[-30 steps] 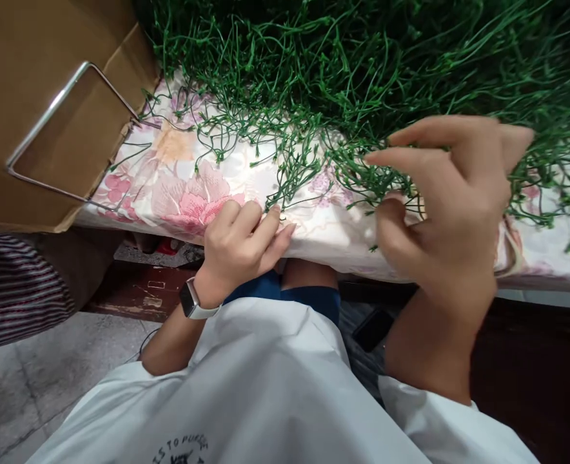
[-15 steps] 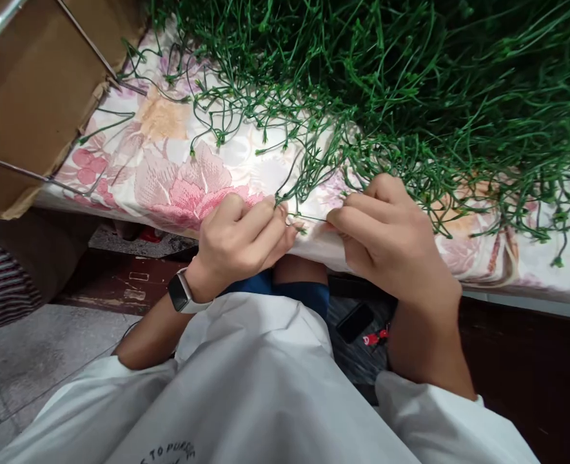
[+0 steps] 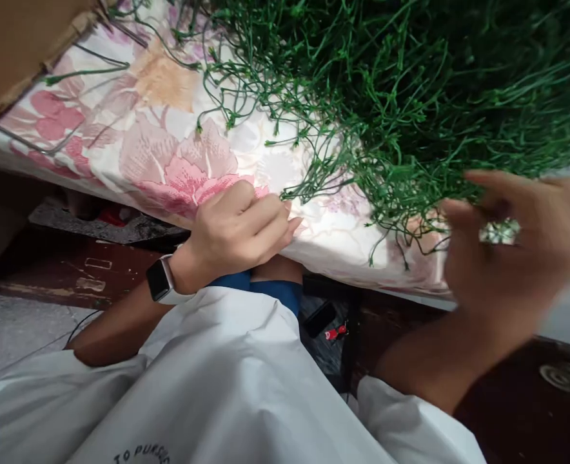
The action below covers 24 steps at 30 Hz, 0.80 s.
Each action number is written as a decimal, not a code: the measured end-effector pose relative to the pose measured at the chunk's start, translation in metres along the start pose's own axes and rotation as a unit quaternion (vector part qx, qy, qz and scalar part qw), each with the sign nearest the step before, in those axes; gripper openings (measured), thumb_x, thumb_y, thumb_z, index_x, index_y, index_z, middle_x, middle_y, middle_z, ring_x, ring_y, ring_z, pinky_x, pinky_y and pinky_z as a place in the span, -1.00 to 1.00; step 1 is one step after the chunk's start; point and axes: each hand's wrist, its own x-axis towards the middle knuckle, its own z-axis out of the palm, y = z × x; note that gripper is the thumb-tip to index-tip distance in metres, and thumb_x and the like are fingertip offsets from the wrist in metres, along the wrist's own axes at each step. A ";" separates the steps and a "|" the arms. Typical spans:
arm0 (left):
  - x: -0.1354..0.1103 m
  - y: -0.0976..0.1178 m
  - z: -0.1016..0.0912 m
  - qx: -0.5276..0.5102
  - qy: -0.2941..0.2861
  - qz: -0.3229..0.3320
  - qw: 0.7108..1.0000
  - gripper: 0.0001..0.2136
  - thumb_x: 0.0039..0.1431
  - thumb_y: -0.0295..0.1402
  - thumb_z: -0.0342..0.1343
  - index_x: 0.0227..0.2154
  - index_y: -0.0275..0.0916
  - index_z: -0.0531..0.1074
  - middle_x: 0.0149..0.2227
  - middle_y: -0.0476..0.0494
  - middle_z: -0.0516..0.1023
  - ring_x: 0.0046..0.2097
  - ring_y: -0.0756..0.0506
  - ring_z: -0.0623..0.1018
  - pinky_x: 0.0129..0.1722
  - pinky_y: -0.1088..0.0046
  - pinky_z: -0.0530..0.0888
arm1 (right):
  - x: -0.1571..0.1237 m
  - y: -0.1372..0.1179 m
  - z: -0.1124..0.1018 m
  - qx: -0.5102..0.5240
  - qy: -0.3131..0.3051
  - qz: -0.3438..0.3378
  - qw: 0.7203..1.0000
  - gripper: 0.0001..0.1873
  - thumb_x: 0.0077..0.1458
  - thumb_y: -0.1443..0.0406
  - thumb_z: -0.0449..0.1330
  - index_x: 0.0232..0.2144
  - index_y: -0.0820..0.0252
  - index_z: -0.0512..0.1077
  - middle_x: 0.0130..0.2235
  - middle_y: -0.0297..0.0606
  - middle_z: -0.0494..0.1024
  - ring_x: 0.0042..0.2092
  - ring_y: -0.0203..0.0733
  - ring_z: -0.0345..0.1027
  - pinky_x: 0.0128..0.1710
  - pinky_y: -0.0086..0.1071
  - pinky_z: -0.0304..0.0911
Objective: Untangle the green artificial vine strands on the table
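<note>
A big tangle of thin green artificial stems (image 3: pixel 391 84) lies on a table covered with a floral cloth (image 3: pixel 169 148). My left hand (image 3: pixel 239 229) rests at the table's front edge with its fingers curled together, pinching the tip of a green strand (image 3: pixel 289 193). My right hand (image 3: pixel 502 258) is raised at the right, blurred by motion, its fingers apart near the lower edge of the stem pile. A small pale greenish piece (image 3: pixel 500 231) shows by its fingers; whether it is held is unclear. A smartwatch (image 3: pixel 159 280) is on my left wrist.
A brown cardboard box (image 3: pixel 19 45) with a metal wire frame stands at the table's top left. Below the table edge are dark wooden parts, a black phone (image 3: pixel 316 319) beside a small red item, and grey floor at left.
My right hand left the strand near my left hand and swung right and up towards the stem pile. The view tilted and shifted right. My left hand stayed at the table edge.
</note>
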 end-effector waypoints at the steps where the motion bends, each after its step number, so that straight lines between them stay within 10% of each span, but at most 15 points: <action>1: -0.001 0.000 0.000 0.016 0.027 0.013 0.999 -0.75 0.33 -0.20 0.18 -0.46 -0.14 0.58 -0.55 -0.07 0.52 -0.51 -0.06 0.41 -0.53 0.26 0.20 | 0.001 -0.003 0.004 -0.008 -0.012 -0.011 1.000 -0.64 0.26 0.10 0.23 0.08 -0.12 0.55 -0.38 -0.23 0.43 -0.37 -0.10 0.31 -0.34 -0.12 0.16; 9: -0.005 0.006 0.000 0.093 0.148 0.103 0.979 -0.91 0.26 -0.40 0.28 -0.35 -0.30 0.57 -0.48 -0.07 0.54 -0.46 -0.03 0.43 -0.48 0.31 0.28 | 0.029 -0.068 0.020 0.001 0.082 -0.098 0.992 -0.50 0.15 0.14 0.26 0.11 0.20 0.51 -0.10 -0.02 0.52 -0.11 0.12 0.42 -0.05 0.10 0.22; 16: -0.003 0.007 -0.003 0.119 0.126 0.092 0.981 -0.83 0.25 -0.38 0.26 -0.46 -0.25 0.50 -0.52 -0.02 0.49 -0.48 -0.03 0.35 -0.50 0.35 0.26 | 0.037 -0.117 0.037 0.067 -0.114 -0.103 0.986 -0.95 0.30 0.30 0.25 -0.19 0.16 0.50 -0.16 -0.11 0.56 -0.21 -0.12 0.32 -0.22 -0.23 0.26; 24: 0.006 0.010 0.000 0.098 0.161 0.097 0.977 -0.69 0.22 -0.40 0.27 -0.60 -0.19 0.35 -0.62 0.04 0.37 -0.52 -0.01 0.22 -0.58 0.37 0.20 | 0.028 -0.100 0.035 0.069 -0.142 -0.114 0.981 -0.66 0.33 0.39 0.12 -0.53 0.15 0.31 -0.42 -0.26 0.44 -0.36 -0.22 0.13 -0.33 -0.27 0.11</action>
